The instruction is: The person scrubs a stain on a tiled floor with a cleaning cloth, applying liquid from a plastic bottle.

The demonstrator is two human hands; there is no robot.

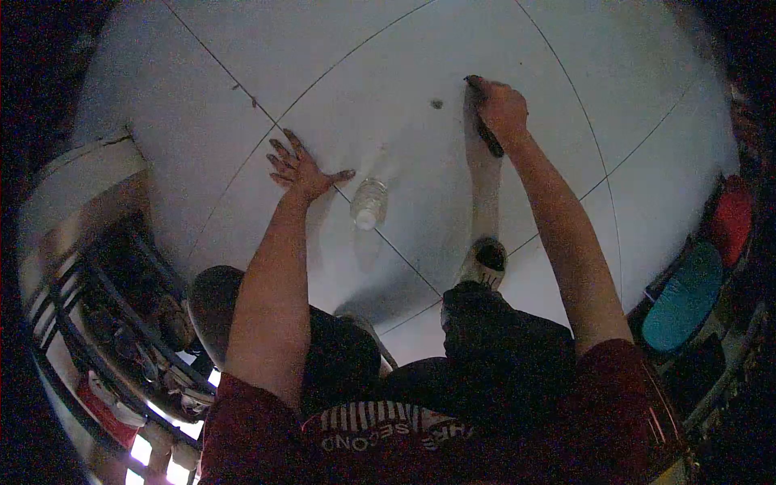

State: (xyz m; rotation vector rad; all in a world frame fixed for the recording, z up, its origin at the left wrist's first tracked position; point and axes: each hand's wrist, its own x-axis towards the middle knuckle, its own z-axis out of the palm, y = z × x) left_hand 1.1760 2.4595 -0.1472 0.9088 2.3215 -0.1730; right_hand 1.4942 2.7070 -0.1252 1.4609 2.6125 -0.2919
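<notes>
My right hand [502,113] is closed around a long, dark object [491,141], held low over the pale tiled floor [533,73]. Both ends of the object stick out past the fist; its kind is unclear. My left hand [296,170] is spread wide against the floor, its fingertips darkened. Just right of the left thumb is a clear plastic bottle [371,198] with a whitish cap. Left of the right hand, a small dark clump [436,104] lies on the floor.
A light shoe [483,263] with a dark opening shows beyond my knee. Racks with footwear line the left side [137,323]; at the right are a teal item [684,297] and a red one [732,220]. Small brown bits [254,102] lie along a tile joint.
</notes>
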